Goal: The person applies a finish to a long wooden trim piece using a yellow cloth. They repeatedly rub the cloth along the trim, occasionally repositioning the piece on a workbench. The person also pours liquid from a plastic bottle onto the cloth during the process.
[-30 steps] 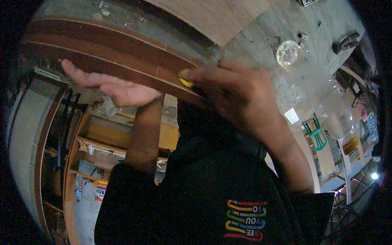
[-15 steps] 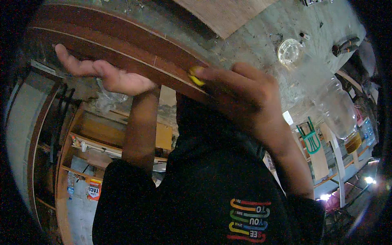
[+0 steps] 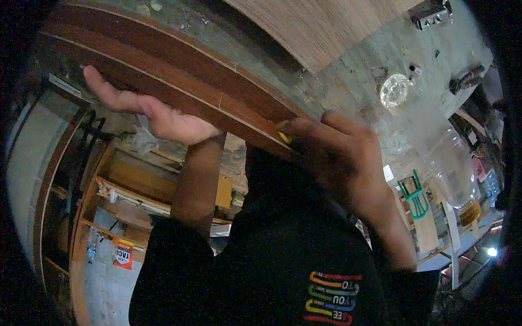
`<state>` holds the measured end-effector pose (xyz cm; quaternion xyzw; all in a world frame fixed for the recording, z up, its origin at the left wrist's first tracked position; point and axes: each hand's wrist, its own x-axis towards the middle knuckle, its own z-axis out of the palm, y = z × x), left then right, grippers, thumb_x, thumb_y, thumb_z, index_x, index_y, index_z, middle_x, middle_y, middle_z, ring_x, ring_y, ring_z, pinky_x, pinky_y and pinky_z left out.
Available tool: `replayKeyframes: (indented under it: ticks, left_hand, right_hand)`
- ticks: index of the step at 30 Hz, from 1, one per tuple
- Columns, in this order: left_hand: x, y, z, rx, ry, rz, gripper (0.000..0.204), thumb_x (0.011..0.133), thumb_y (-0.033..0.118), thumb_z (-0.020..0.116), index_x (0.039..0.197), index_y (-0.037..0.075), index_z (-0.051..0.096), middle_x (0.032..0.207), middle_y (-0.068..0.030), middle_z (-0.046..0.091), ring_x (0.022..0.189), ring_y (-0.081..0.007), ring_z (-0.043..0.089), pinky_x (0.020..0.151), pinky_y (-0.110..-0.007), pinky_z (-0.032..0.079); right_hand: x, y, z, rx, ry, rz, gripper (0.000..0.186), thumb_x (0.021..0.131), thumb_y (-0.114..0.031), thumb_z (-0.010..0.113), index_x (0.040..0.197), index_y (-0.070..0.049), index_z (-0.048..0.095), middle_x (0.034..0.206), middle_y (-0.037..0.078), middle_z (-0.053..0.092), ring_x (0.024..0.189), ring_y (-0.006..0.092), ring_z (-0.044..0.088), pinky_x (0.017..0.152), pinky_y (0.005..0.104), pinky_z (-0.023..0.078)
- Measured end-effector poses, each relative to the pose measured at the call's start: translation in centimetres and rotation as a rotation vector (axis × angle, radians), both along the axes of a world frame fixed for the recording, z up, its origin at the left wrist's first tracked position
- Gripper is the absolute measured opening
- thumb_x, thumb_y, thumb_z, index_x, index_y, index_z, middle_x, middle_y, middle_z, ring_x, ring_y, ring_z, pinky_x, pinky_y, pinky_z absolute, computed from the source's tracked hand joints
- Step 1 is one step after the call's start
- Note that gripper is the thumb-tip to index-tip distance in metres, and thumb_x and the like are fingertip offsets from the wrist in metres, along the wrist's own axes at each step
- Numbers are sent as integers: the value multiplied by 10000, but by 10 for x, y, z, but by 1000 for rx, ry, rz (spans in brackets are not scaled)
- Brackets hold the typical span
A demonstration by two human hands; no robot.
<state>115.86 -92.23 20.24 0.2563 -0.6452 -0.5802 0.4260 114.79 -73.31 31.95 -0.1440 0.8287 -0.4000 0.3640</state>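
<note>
A long reddish-brown wooden piece [image 3: 163,81] with parallel pale edges runs from the upper left to the middle. My left hand [image 3: 174,122] lies palm up along its near side, fingers stretched out and not wrapped round it. Further right on the same piece, my right hand [image 3: 342,152] is closed with a small yellow object [image 3: 284,132] pinched at the fingertips, against the near edge. Most of that object is hidden by the fingers, so its kind does not show. The right end of the wood disappears behind this hand.
A plywood sheet [image 3: 326,32] lies beyond the wood. On the grey floor are a round clear container [image 3: 397,91] and a metal box [image 3: 432,17]. A large clear plastic bottle [image 3: 454,163] and a green chair [image 3: 416,198] are at right; wooden shelving [image 3: 80,233] stands left.
The whole view has shifted, so most things sit lower and further right. My right hand has slid a little along the wood toward the lower right; the left hand keeps its place.
</note>
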Motion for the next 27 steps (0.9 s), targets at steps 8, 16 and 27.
replayKeyframes:
  ticks: [8, 16, 27]
  left_hand:
    - [17, -10, 0, 202, -23, -176, 909, 940, 726, 484, 1602, 160, 227, 1637, -177, 311, 1438, -419, 388, 1198, -586, 342]
    - [68, -19, -25, 694, -33, -438, 1050, 890, 811, 475, 1622, 130, 154, 1649, -183, 284, 1439, -416, 382, 1211, -568, 327]
    - [-53, -136, 32, 152, -19, -288, 798, 1057, 620, 218, 1661, 100, 169, 1722, -165, 107, 1570, -358, 158, 1283, -505, 119]
  right_hand:
    - [2, -22, -7, -53, 90, -82, 393, 786, -40, 807, 1160, -150, 758, 758, 97, 570, 642, 272, 605, 580, 379, 473]
    - [-9, -48, -3, 59, 102, -127, 344, 797, -83, 807, 1126, -178, 781, 767, 92, 566, 670, 278, 612, 595, 391, 479]
    - [-66, -147, -13, 60, 273, -60, 232, 879, -224, 753, 1108, -243, 788, 780, 76, 609, 649, 309, 641, 560, 437, 505]
